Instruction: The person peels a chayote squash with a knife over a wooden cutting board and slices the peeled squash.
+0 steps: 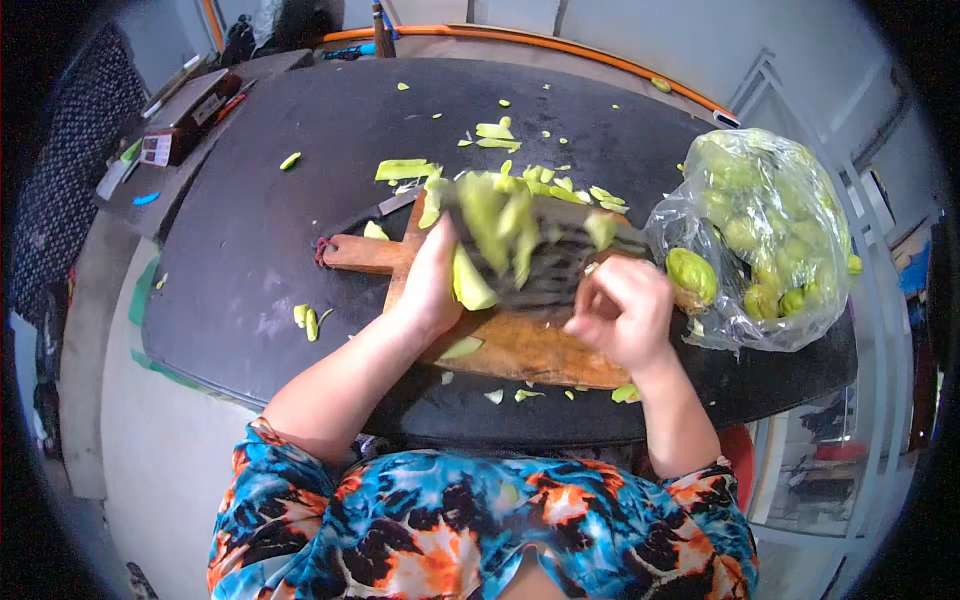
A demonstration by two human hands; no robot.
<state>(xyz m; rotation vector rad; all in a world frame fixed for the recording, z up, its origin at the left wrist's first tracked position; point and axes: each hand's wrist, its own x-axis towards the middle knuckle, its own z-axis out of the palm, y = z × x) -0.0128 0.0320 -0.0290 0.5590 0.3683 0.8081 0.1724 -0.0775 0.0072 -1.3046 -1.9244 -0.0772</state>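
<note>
A dark striped bag [560, 265], blurred by motion, hangs over the wooden cutting board [540, 350], with green vegetable pieces [490, 225] in or against it. My left hand [432, 275] grips the bag's left side; its fingers are mostly hidden, and a pale green slice [470, 282] lies against the palm. At the right edge, my right hand [632, 305] has curled fingers closed on the bag. More green scraps [575, 188] lie beyond the board, and a flat slice [461, 348] rests on it near my left wrist.
A clear plastic bag [775, 215] of green vegetables stands on the dark table [260, 240] at the right, with one whole vegetable [690, 275] at its near left. Scraps are scattered around. A box [200, 105] sits on a side surface at the upper left.
</note>
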